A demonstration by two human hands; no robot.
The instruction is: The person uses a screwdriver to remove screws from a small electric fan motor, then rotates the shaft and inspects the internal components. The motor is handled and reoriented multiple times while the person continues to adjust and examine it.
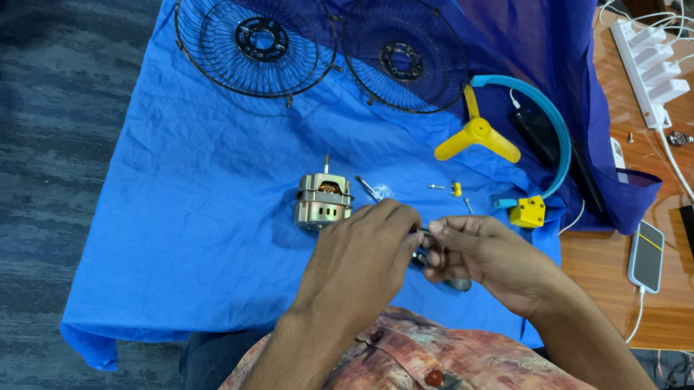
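My left hand (361,257) and my right hand (489,258) meet over the blue cloth (186,226), fingers pinched together on a small dark metal part (422,254) that is mostly hidden between them. Just left of my left hand sits a gold-coloured fan motor (323,201) with its shaft pointing away from me. A screwdriver (369,189) lies beside the motor. A small yellow screw piece (454,188) rests beyond my hands.
Two black wire fan guards (252,30) (403,50) lie at the far side of the cloth. A yellow fan blade (477,134), a blue ring (558,135) and a yellow block (530,211) sit right. A phone (648,256), power strip (654,71) and cables lie on the wooden table.
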